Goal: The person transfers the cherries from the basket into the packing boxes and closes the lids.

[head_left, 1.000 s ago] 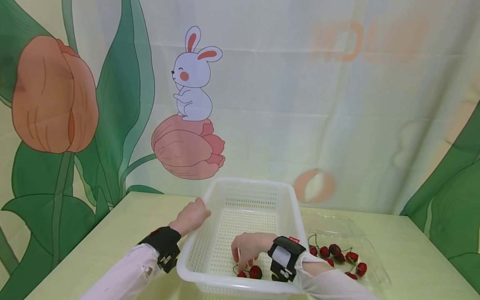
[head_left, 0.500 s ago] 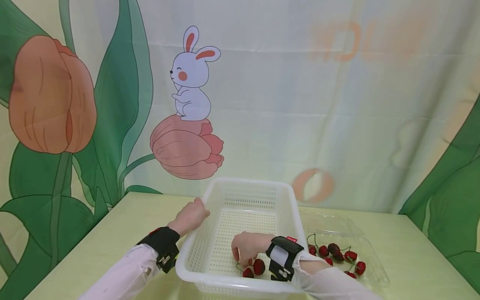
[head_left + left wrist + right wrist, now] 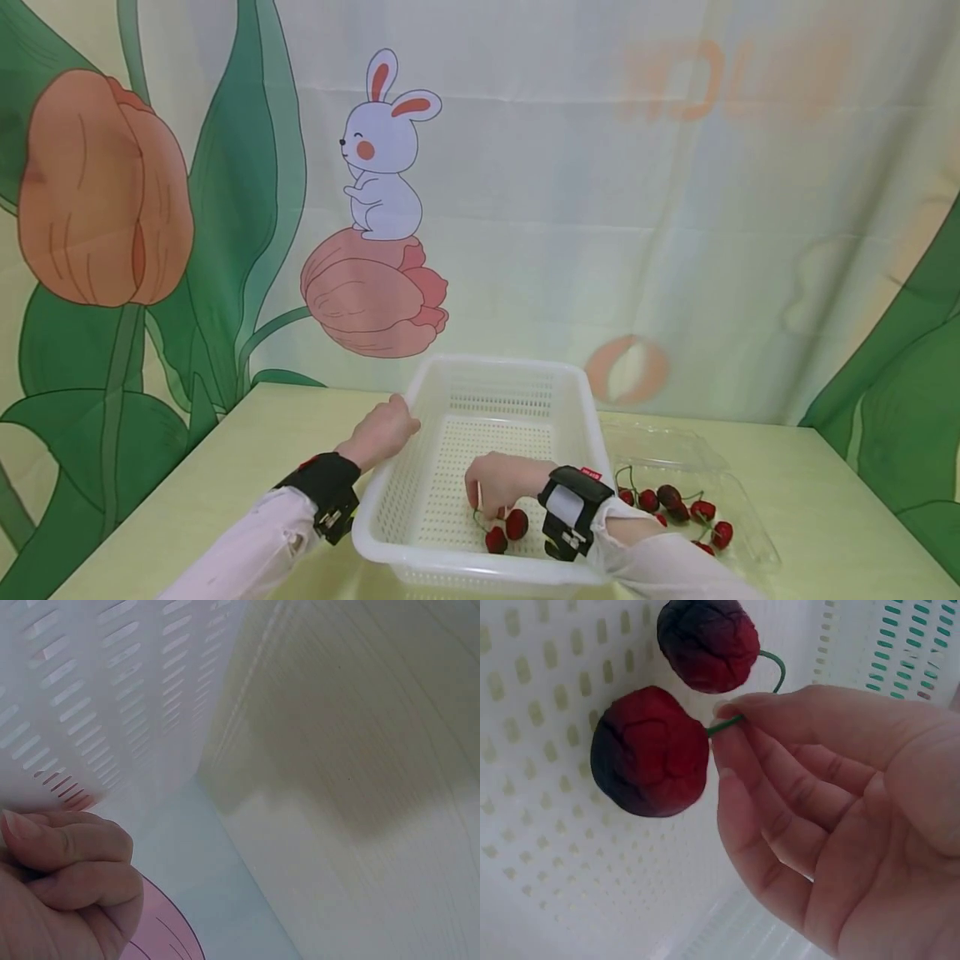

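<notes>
A white perforated plastic basket (image 3: 480,558) stands on the table. My left hand (image 3: 382,433) grips its left rim; in the left wrist view, the curled fingers (image 3: 90,855) lie against the slotted wall. Inside the basket's near part, my right hand (image 3: 498,483) pinches a green stem between thumb and forefinger. On that stem is a dark red cherry (image 3: 651,752), seen in the right wrist view. A second cherry (image 3: 709,645) with a curved stem sits just beside it. Both red cherries show below the fingers in the head view, where the stems are partly hidden.
Right of the basket lies a clear plastic clamshell box (image 3: 750,517) with several cherries (image 3: 675,504) in it, its lid (image 3: 667,446) folded back. A printed curtain (image 3: 525,208) hangs behind the pale yellow table (image 3: 847,508).
My right hand has risen slightly and the cherries beneath it have shifted up and a little right. My left hand has stayed on the basket's rim.
</notes>
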`<move>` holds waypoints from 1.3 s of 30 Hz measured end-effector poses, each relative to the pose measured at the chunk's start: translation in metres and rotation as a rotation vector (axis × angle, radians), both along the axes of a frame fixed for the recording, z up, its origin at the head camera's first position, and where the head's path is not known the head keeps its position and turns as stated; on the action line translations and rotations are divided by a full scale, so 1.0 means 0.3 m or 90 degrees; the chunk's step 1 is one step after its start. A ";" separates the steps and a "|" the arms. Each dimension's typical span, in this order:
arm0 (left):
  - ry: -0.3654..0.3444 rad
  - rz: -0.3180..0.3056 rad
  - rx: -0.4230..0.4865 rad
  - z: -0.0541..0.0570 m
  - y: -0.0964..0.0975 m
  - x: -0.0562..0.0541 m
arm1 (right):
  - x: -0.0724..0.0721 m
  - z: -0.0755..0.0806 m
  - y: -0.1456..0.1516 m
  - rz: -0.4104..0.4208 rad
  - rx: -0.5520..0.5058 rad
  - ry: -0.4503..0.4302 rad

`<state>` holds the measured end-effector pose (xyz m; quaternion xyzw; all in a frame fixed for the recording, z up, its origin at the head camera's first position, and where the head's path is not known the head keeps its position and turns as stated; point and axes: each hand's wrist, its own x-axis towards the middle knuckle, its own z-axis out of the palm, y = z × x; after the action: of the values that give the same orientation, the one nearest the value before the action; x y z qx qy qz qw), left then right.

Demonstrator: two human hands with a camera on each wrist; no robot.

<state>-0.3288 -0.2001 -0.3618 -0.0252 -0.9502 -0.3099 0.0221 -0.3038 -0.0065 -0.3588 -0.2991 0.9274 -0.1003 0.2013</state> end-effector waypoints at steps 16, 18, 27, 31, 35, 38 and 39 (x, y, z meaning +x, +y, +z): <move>0.004 0.002 0.000 0.007 0.001 0.002 | -0.022 0.074 0.033 0.026 -0.064 0.029; 0.003 0.003 -0.001 0.007 0.002 0.002 | -0.027 0.085 0.039 0.032 -0.077 0.031; -0.006 0.003 0.005 0.007 0.001 0.007 | -0.053 0.146 0.076 0.037 -0.142 0.017; -0.002 -0.001 0.006 0.009 0.001 0.010 | -0.056 0.179 0.095 0.028 -0.160 0.016; -0.007 -0.002 0.014 0.008 0.004 0.010 | -0.061 0.212 0.114 0.023 -0.172 0.026; -0.011 0.001 0.017 0.006 0.006 0.008 | -0.066 0.231 0.133 0.025 -0.183 0.034; -0.011 0.003 0.017 0.005 0.006 0.007 | -0.067 0.237 0.140 0.027 -0.188 0.035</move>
<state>-0.3267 -0.1985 -0.3602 -0.0202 -0.9462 -0.3226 0.0146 -0.3239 0.0355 -0.2876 -0.3475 0.9013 -0.2231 0.1313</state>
